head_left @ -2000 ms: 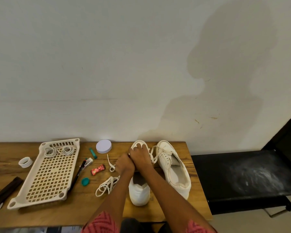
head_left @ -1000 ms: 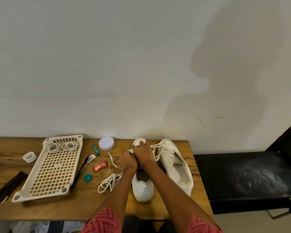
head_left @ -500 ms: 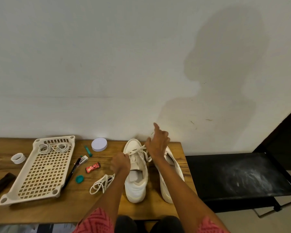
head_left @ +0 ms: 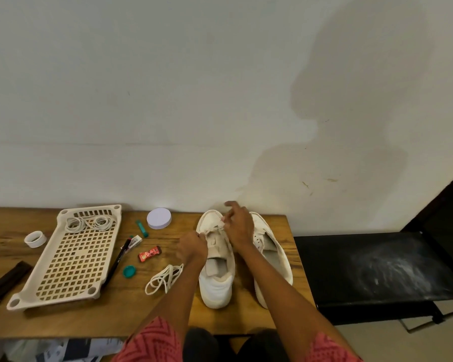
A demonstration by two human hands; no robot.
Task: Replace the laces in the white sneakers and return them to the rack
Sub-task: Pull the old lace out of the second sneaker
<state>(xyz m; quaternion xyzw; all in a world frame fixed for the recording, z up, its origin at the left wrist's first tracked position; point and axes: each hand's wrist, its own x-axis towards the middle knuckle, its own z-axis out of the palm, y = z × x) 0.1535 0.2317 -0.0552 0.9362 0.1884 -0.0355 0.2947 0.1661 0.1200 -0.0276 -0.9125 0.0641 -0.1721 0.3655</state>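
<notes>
— Left fingers [head_left: 199, 235]? Curled tight, pinching the lace [head_left: 215, 229] at the near-side eyelets of the left sneaker [head_left: 216, 273].
— And the right? Pinching the same lace from above, index finger poking out toward the wall; right hand [head_left: 239, 226] arched over the tongue.
— Left hand [head_left: 191, 246]? Knuckles up, pressed against the sneaker's side. Forearms reaching in from the lower edge, nearly parallel.
— Shoes? Side by side on the worktop [head_left: 246, 320], toes to the wall, right sneaker [head_left: 273, 259] partly behind the right wrist.
— Rack [head_left: 73, 259]? Well apart, flat on the left, coiled laces [head_left: 88, 223] at its far end. Loose lace [head_left: 164, 279] beside the left forearm.
</notes>
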